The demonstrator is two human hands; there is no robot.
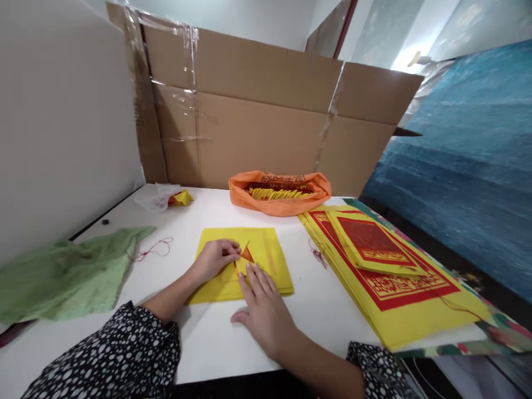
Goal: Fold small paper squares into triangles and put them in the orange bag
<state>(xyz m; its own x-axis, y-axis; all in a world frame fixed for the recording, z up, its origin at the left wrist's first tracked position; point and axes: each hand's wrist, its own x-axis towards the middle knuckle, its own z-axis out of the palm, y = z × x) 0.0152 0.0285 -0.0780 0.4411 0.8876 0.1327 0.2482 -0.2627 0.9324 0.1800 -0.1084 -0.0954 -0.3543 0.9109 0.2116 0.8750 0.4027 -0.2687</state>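
Note:
A stack of yellow paper sheets [266, 244] lies on the white table in front of me. On its top sheet is a small folded piece of paper [247, 255], orange-red with a thin yellow point. My left hand [216, 259] pinches the left side of this piece between thumb and fingers. From the lower right, my right hand [266, 307] rests flat, fingers stretched out, its fingertips touching the lower edge of the folded piece. The thumb of that hand is spread to the left over the table. Part of the folded piece is hidden under the fingers.
An orange bag [278, 208] packed with folded yellow papers stands behind the stack. Red-printed yellow sheets [399, 327] are piled at right. Left are a green cloth [83, 271], red thread [155, 249] and a clear plastic bag [153, 198]. A cardboard panel [261, 127] closes the back.

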